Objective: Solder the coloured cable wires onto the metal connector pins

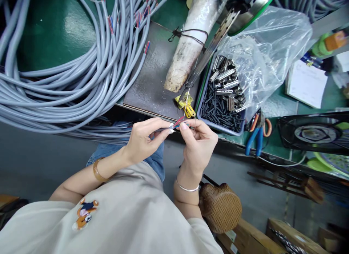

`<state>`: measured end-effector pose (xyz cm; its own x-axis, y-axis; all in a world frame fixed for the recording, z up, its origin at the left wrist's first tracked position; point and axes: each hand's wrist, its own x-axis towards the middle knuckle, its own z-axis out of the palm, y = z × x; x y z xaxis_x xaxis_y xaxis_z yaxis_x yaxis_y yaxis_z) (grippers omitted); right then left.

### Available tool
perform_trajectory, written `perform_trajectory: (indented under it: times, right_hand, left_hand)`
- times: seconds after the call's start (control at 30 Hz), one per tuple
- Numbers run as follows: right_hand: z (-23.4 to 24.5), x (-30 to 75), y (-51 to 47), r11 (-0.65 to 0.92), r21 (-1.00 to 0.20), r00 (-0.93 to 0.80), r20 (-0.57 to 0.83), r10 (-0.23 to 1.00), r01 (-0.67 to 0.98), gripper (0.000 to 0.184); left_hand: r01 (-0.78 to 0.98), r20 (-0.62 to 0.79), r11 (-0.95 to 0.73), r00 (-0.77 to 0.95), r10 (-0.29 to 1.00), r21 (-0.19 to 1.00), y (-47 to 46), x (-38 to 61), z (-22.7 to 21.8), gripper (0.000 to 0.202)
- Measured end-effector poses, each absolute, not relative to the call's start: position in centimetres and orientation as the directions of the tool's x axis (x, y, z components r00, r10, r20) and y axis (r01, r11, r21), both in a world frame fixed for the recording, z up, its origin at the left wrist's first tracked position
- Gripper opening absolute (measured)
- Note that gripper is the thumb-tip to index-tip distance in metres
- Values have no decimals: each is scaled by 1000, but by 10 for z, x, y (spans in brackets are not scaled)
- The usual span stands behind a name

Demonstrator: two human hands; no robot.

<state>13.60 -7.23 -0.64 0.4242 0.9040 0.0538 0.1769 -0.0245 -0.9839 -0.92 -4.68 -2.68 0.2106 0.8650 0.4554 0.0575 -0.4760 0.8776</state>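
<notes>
My left hand (pixel 144 137) is closed round the end of a grey cable (pixel 160 130) whose thin red and blue wires (pixel 178 122) stick out toward the right. My right hand (pixel 199 141) pinches those wire ends between thumb and fingers, right at the bench's front edge. A thin pale wire runs up from the fingers past a small yellow part (pixel 187 104) lying on the dark mat (pixel 152 79).
A big bundle of grey cables (pixel 68 75) fills the left of the green bench. A blue tray (pixel 222 108) of small black and metal parts stands under a clear plastic bag (pixel 261 54). Blue-handled pliers (pixel 255 135), a fan (pixel 316 132) and a woven stool (pixel 219 206) are nearby.
</notes>
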Motion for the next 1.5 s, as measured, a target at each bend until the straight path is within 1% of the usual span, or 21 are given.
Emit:
perform_trajectory:
  times: [0.1, 0.2, 0.4, 0.47, 0.73, 0.87, 1.03, 1.2, 1.27, 1.43, 1.5]
  right_hand:
    - [-7, 140, -72, -33, -985, 408, 40, 912, 171, 8]
    - [-9, 144, -71, -23, -991, 379, 28, 925, 130, 9]
    - [-10, 147, -68, -28, -998, 327, -6, 945, 63, 12]
    - [-11, 147, -67, -34, -998, 325, -16, 945, 51, 13]
    - [-10, 154, -67, -25, -999, 243, -13, 970, 48, 9]
    - [-9, 155, -68, -39, -993, 254, -11, 967, 109, 8]
    - [-7, 151, -71, -5, -986, 292, 45, 955, 169, 3]
    - [-2, 148, -74, 21, -950, 290, 116, 950, 312, 6]
    - [-1, 149, -73, 29, -938, 278, 131, 952, 345, 7]
    - [-3, 152, -71, 21, -957, 249, 97, 964, 291, 5]
    - [-3, 152, -71, 27, -956, 254, 104, 962, 290, 5]
  left_hand:
    - [50, 432, -455, 236, 870, 889, -47, -10, -26, 6]
    - [6, 383, -398, 263, 886, 917, -46, -12, -23, 8]
    - [-135, 179, -141, 330, 927, 981, -44, -14, -19, 14]
    - [-172, 151, -96, 340, 928, 980, -44, -14, -18, 14]
    - [-165, 181, -127, 369, 912, 978, -43, -16, -17, 10]
    - [-172, 176, -118, 375, 910, 978, -44, -15, -18, 9]
    - [-159, 145, -93, 356, 923, 983, -45, -13, -22, 11]
    - [-139, 113, -70, 334, 936, 988, -44, -11, -23, 13]
    - [-146, 102, -54, 342, 934, 988, -44, -11, -22, 13]
    - [-136, 93, -46, 361, 928, 990, -44, -11, -21, 12]
    - [-127, 72, -28, 361, 930, 992, -43, -11, -21, 11]
